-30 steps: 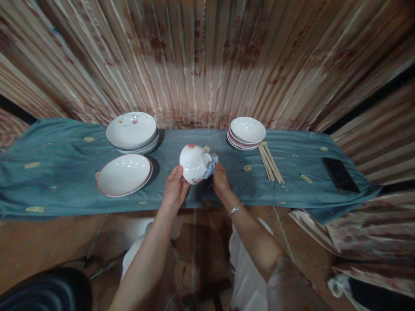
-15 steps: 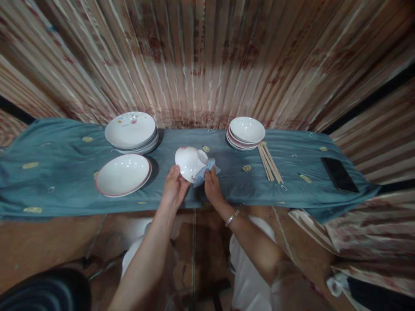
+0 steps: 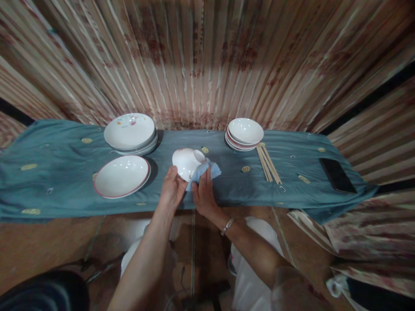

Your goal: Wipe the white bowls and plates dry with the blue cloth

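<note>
A white bowl (image 3: 184, 163) with small red marks is tilted on its side above the table, its foot ring turned up and to the right. My left hand (image 3: 171, 185) grips its rim from the left, thumb on the outside. My right hand (image 3: 205, 194) holds a light blue cloth (image 3: 212, 169) and presses it against the bowl's outer wall on the right side. The bowl's inside faces away and is hidden.
A red-rimmed dish (image 3: 123, 176) lies left of the bowl, with a stack of plates (image 3: 129, 131) behind it. Stacked bowls (image 3: 245, 131) stand at the back right beside several wooden chopsticks (image 3: 268, 164). A black phone (image 3: 337, 175) lies near the right end of the teal tablecloth (image 3: 233, 190).
My right hand has shifted slightly left and down along the bowl, with its fingers now spread flatter over the cloth. More of the cloth shows. The bowl has moved a little left.
</note>
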Action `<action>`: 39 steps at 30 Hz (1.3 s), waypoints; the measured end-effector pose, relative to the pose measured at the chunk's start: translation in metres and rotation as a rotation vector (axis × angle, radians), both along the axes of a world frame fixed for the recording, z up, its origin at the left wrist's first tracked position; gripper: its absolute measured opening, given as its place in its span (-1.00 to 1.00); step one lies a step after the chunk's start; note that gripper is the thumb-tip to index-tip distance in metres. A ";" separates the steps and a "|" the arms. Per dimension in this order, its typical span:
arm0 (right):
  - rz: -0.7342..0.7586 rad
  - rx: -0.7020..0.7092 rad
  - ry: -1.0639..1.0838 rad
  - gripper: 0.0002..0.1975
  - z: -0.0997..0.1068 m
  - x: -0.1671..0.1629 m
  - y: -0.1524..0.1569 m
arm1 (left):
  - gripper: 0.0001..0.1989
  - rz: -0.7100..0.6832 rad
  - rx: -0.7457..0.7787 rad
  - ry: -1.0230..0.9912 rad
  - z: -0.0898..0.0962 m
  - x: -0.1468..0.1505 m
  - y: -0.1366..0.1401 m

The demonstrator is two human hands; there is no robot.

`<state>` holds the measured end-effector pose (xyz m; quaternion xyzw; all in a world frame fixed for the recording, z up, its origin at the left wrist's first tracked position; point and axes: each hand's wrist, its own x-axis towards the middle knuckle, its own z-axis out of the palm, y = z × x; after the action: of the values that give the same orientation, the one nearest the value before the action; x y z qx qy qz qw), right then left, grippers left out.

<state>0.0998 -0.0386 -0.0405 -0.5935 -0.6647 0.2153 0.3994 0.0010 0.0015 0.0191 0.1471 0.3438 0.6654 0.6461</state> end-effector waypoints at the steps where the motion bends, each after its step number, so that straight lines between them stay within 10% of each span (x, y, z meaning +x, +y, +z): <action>1: 0.006 0.013 -0.024 -0.29 0.001 0.000 -0.001 | -0.90 -0.002 0.007 0.007 0.000 0.000 0.000; 39: 0.001 0.256 -0.343 -0.47 0.054 0.028 0.023 | -0.71 -0.223 0.140 0.297 0.008 0.006 -0.015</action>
<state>0.1282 -0.0157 0.0133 -0.5658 -0.7450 0.0252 0.3523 0.0071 -0.0137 0.0274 0.3254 0.3697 0.5831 0.6461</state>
